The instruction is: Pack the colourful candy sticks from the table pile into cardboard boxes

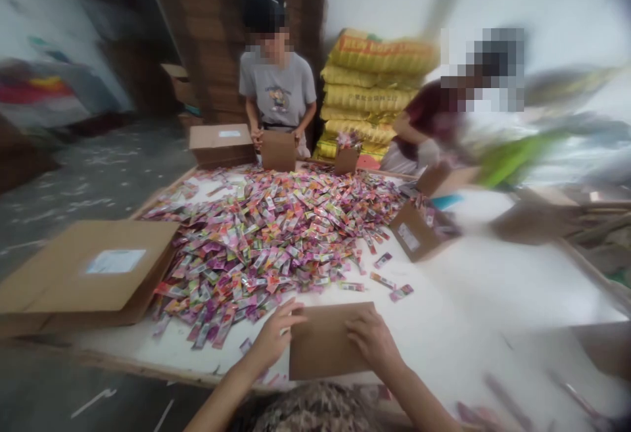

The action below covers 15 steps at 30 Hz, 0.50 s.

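A brown flat-faced piece of cardboard (328, 346), perhaps a small folded box, is in front of me at the near edge of the white table. My left hand (279, 335) is at its left edge, fingers spread and the tips just reaching the board. Over the right edge comes my right hand (371, 338), its bent fingers pressed on the face; the thumb is hidden. Just beyond lies a large heap of small, colourful printed sachets (276, 235), with a few loose sachets (383, 279) to its right.
A large carton (89, 267) stands at the left; a smaller open box (419, 231) sits right of the heap. Across the white table (473, 307), a person in grey (279, 87) holds a box (279, 150). Another person (438, 116) bends at the right, near stacked yellow sacks (369, 100).
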Available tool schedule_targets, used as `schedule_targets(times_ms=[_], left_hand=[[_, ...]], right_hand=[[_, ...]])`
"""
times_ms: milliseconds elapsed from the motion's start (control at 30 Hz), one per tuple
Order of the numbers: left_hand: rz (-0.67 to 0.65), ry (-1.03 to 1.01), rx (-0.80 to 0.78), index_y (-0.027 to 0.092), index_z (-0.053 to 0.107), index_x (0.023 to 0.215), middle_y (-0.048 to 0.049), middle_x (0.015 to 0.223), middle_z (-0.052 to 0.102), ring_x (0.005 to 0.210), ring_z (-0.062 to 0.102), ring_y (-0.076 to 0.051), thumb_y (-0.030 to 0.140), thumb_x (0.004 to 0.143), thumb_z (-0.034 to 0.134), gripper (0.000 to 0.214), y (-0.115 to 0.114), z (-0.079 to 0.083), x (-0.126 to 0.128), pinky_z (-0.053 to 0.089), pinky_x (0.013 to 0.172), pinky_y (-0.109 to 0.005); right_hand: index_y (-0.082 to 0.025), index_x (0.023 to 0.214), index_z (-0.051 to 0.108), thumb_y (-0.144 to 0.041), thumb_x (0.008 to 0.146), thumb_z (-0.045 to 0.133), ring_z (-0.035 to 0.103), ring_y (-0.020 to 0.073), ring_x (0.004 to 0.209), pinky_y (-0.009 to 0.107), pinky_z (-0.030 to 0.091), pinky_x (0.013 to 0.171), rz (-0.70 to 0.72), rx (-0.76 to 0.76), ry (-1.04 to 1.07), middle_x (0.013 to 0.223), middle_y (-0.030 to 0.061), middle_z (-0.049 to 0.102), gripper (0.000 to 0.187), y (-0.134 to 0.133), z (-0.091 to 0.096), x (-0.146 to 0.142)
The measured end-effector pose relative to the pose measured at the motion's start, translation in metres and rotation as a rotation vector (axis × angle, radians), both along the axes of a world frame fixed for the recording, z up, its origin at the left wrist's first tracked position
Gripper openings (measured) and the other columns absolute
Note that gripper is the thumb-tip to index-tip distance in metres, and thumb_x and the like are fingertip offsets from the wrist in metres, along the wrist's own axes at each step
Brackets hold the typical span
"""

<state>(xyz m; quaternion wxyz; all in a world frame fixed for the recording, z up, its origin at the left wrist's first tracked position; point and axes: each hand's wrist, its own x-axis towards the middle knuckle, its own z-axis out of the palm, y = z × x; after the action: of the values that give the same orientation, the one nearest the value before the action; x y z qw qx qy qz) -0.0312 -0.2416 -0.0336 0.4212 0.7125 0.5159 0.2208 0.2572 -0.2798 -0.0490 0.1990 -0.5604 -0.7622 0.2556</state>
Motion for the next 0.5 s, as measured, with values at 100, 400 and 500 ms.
schedule_targets(times_ms=[100,400,500], left_hand=[[-0.167,0.256,0.266,0.019,0.074,0.089,-0.0116,0.111,0.065,0.116,0.051,-0.031,0.037,0.078,0.073,0.021,-0.009,0.009,0.028,0.037,0.109,-0.054],[-0.537,0.311,0.382,0.030,0.028,0.157,-0.0215,0.167,-0.003,0.150,0.003,-0.053,0.066,0.062,0.080,0.114,-0.022,-0.018,0.054,0.009,0.111,-0.078],[-0.553,0.295,0.363,0.037,0.021,0.158,-0.0194,0.167,-0.013,0.149,0.000,-0.056,0.053,0.053,0.090,0.127,-0.017,-0.016,0.054,0.007,0.111,-0.079]], right_hand=[[-0.023,0.104,0.077,-0.015,0.092,0.053,0.059,0.0273,0.106,0.042,0.051,0.090,-0.095,0.164,-0.037,0.107,0.0091,0.071,0.028,-0.013,-0.033,-0.011],[-0.027,0.119,0.075,-0.022,0.085,0.058,0.057,0.0342,0.126,0.050,0.053,0.101,-0.008,0.426,-0.129,0.130,0.0111,0.067,0.038,-0.033,-0.113,0.004],[-0.035,0.100,0.081,-0.036,0.079,0.063,0.068,0.0338,0.107,0.046,0.060,0.087,0.075,0.328,-0.055,0.113,0.0084,0.075,0.027,-0.008,-0.098,0.042]])
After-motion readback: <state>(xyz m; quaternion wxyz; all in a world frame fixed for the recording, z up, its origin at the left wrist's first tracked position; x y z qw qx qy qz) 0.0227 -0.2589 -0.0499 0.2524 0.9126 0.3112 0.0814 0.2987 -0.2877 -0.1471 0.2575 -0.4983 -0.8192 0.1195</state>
